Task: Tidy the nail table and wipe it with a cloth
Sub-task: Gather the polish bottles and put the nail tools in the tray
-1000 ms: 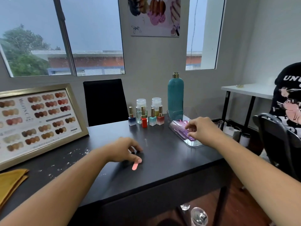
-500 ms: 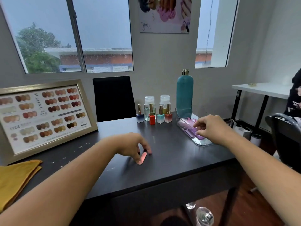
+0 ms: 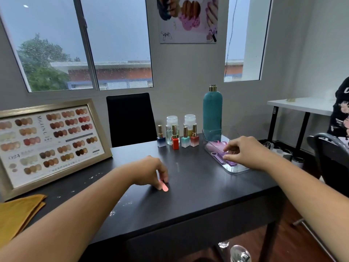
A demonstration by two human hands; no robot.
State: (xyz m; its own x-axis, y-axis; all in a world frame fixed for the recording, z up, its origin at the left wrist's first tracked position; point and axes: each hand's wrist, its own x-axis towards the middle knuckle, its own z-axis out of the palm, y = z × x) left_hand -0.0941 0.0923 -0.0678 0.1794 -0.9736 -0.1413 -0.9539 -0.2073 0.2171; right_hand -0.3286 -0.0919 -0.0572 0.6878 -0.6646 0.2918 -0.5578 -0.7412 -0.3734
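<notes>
Nail file (image 3: 164, 186) — under left grip (image 3: 151, 173)

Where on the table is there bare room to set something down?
Bare: the dark table front edge between both hands, and mid-table between left hand and clear tray. Crowded: polish bottles at the back, swatch frame and yellow cloth at left.

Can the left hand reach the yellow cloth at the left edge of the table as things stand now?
Probably yes. The yellow cloth lies uncovered on the table beside the left forearm, with nothing between them. But the left hand pinches a pink nail file, so it must first put that down.
</notes>
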